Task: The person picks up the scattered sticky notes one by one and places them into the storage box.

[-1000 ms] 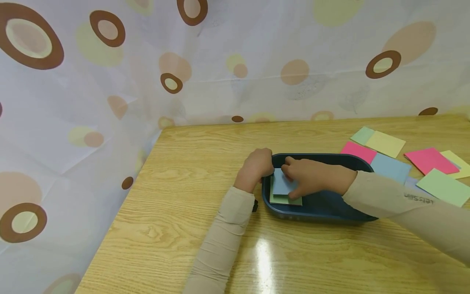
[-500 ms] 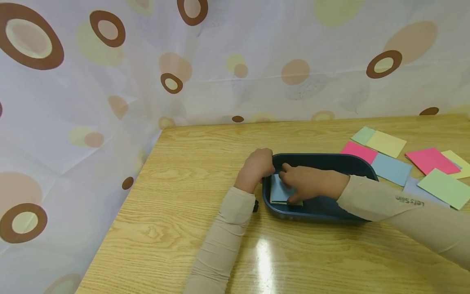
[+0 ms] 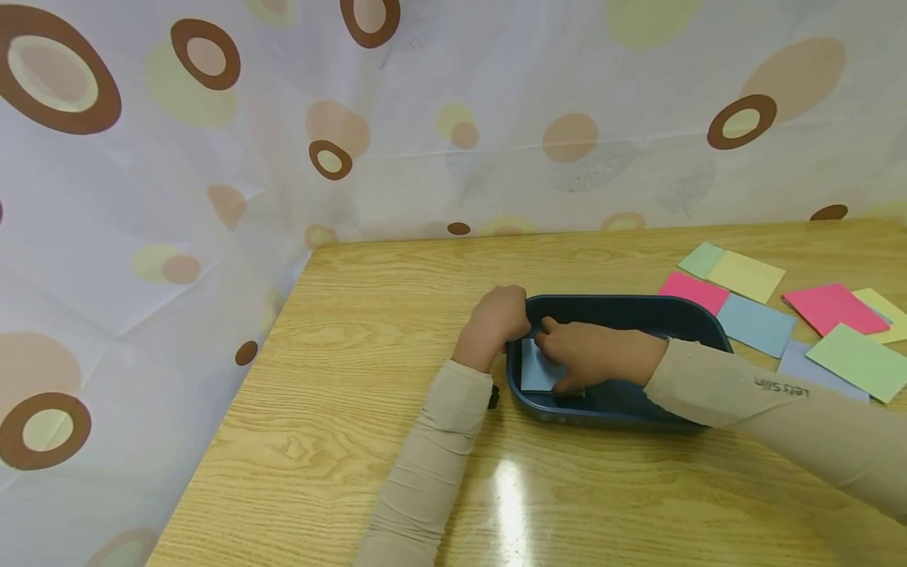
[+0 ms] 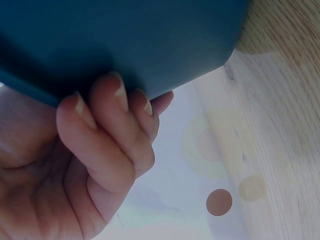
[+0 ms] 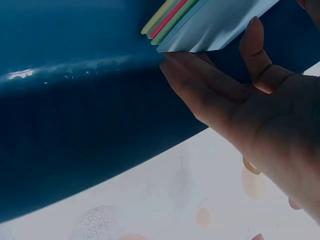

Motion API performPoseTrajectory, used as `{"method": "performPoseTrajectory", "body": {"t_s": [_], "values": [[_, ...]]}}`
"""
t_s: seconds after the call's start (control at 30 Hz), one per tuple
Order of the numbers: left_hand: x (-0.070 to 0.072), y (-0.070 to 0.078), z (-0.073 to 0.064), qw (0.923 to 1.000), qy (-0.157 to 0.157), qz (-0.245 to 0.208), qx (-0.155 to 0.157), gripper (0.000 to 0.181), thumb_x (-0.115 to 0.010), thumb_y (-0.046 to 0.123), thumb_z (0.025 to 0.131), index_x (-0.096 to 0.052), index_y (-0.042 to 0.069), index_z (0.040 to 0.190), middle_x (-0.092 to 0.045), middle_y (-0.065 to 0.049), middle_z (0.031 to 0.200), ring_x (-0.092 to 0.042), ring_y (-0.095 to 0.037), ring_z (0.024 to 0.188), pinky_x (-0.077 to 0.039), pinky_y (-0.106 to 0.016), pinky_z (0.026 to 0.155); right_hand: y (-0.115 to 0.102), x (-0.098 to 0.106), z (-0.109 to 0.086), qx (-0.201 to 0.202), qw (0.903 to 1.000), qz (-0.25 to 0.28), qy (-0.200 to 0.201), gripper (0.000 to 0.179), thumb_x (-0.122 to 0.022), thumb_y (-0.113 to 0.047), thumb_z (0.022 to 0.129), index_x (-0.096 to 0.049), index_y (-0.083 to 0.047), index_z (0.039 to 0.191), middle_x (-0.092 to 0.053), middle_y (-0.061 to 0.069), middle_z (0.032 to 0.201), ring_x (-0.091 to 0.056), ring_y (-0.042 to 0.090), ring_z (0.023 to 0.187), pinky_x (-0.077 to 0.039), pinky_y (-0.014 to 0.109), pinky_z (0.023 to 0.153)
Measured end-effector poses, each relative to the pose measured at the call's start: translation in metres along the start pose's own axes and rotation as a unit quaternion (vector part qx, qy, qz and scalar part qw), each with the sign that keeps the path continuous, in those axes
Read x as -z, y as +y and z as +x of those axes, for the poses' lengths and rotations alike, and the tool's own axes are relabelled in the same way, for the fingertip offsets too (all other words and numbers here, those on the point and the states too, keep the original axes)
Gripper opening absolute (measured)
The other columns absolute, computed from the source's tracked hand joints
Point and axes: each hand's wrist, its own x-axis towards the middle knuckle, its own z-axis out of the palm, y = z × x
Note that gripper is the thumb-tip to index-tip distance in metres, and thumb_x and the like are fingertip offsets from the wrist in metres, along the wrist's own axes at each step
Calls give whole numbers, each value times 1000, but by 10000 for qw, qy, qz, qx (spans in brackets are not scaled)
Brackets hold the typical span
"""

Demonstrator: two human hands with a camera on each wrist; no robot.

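Observation:
A dark blue plastic bin (image 3: pixel 638 311) stands on the table in the head view. My left hand (image 3: pixel 494 323) grips its left rim; curled fingertips (image 4: pixel 106 92) touch the outer wall in the left wrist view. At the bin's left end lies a stack of coloured paper squares (image 3: pixel 537 368), light blue on top. Yellow, pink and green edges show below the blue sheet (image 5: pixel 215 25) in the right wrist view. My right hand (image 3: pixel 591 353) reaches into the bin, its mostly straight fingers (image 5: pixel 200 85) touching the stack's edge. It hides the stack's right part.
Right of the bin lie scattered paper squares: a pink one (image 3: pixel 694 293), a blue one (image 3: pixel 757 324), a yellow one (image 3: pixel 747 276) and a green one (image 3: pixel 859 361), among others. A patterned curtain (image 3: pixel 453 189) hangs behind the wooden table (image 3: pixel 340 409).
My right hand has shifted left and slightly toward me, sliding the blue square over the green one until it nearly covers it. My left hand has stayed on the rim.

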Motion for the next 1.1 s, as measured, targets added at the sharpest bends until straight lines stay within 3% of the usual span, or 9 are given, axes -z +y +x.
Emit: {"method": "performPoseTrajectory", "body": {"t_s": [0.43, 0.6, 0.87, 1.1], "values": [[0, 0, 1, 10000, -13, 16, -33, 33, -58, 8, 93, -59, 4, 127, -65, -14, 108, -60, -18, 49, -49, -24, 41, -1, -3, 0, -1, 10000, 8, 41, 33, -83, -22, 75, -59, -3, 88, -48, 12, 94, -48, 13, 64, -47, 29, 58], [0, 0, 0, 10000, 8, 50, -54, 33, -57, 8, 94, -59, 4, 126, -66, -14, 106, -60, -17, 47, -49, -23, 40, 0, -4, 3, 31, 10000, -55, 54, 32, -83, -21, 74, -60, -3, 87, -52, 12, 93, -51, 15, 69, -49, 32, 62], [1, 2, -1, 9999, 12, -6, -134, 29, -57, 5, 93, -60, 1, 121, -65, -15, 104, -59, -17, 47, -49, -23, 41, -1, -5, 0, 33, 9991, -294, 318, 35, -87, -25, 69, -59, -6, 77, -49, -2, 69, -45, 12, 65, -40, 26, 57], [-1, 2, -1, 9999, -4, -112, -78, 29, -58, 4, 92, -59, 0, 121, -64, -16, 109, -60, -19, 50, -49, -24, 40, -4, -6, -2, -57, 9984, -428, 367, 35, -87, -27, 70, -61, -6, 81, -52, -1, 72, -48, 13, 64, -44, 27, 55]]}}
